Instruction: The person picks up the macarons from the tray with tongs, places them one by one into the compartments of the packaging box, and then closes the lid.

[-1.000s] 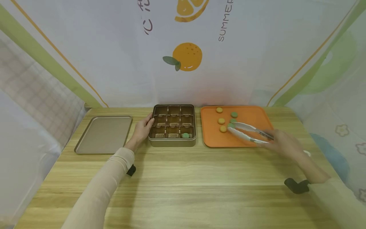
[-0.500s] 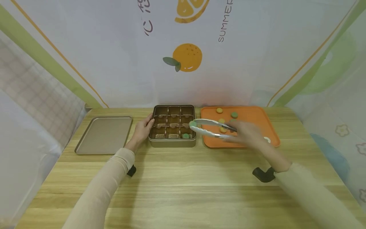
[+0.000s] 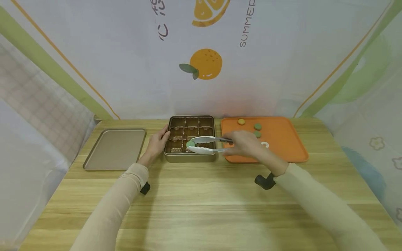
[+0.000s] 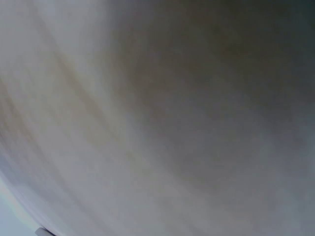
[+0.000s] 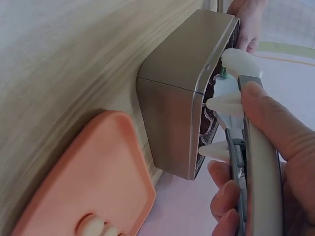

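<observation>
My right hand (image 3: pixel 243 143) grips a pair of metal tongs (image 3: pixel 204 140) with pale scalloped tips, thumb along one arm in the right wrist view. Between the tips is a green macaron (image 3: pixel 190 144), over the front middle compartment of a metal tin (image 3: pixel 190 158). A clear-brown insert (image 3: pixel 177 122) divides the tin into several compartments. My left hand (image 3: pixel 155 143) rests against the tin's left side, fingertips right at the rim. The tongs cover the front right compartment in the head view. The left wrist view is only a blur.
An orange tray (image 3: pixel 282 146) lies right of the tin, with a yellow macaron (image 3: pixel 241 121) and green macarons (image 3: pixel 257 126) at its back; my right hand hides part of it. A flat metal lid (image 3: pixel 114 150) lies on the wooden table (image 3: pixel 201 205) at left.
My right hand has carried the tongs left from the orange tray to over the tin, with a green macaron between the tips. The left hand has stayed at the tin's side.
</observation>
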`<state>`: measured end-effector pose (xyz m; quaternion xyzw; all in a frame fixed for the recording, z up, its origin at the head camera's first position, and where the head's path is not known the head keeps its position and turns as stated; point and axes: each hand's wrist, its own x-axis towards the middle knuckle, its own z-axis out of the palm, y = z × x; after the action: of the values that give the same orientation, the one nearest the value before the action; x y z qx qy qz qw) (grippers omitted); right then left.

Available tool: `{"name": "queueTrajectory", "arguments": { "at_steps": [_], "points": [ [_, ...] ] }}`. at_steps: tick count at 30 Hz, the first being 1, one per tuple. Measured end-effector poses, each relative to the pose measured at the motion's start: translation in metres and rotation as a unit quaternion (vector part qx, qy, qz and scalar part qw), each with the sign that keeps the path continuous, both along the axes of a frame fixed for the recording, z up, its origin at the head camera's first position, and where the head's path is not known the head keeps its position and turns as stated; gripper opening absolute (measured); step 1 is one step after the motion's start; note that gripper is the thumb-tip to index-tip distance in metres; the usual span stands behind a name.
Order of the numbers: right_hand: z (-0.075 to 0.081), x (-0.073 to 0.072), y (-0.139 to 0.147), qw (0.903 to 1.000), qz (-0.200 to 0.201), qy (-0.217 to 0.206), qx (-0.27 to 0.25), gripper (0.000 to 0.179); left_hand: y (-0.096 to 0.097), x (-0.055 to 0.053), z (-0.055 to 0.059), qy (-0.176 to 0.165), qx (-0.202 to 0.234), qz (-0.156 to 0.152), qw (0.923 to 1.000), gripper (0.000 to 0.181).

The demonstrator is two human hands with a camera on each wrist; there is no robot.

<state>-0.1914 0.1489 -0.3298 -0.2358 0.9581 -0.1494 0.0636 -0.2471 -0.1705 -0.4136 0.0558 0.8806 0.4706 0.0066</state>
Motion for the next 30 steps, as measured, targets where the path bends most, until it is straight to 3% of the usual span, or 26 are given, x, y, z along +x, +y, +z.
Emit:
{"name": "queueTrajectory", "arguments": {
  "at_steps": [16,25,30],
  "points": [
    [0.021,-0.017,-0.026,0.9965,0.024,-0.03,0.075,0.048,0.0,0.003,0.002,-0.011,0.009,0.004,0.9999,0.05],
    [0.017,-0.017,-0.027,0.9962,0.016,-0.064,0.058,0.054,0.0,0.001,-0.002,0.002,-0.002,-0.003,1.0,0.049],
    [0.011,-0.016,-0.024,0.9972,0.01,-0.062,0.04,0.05,0.0,0.0,-0.002,0.003,-0.001,-0.002,1.0,0.049]
  ]
}}
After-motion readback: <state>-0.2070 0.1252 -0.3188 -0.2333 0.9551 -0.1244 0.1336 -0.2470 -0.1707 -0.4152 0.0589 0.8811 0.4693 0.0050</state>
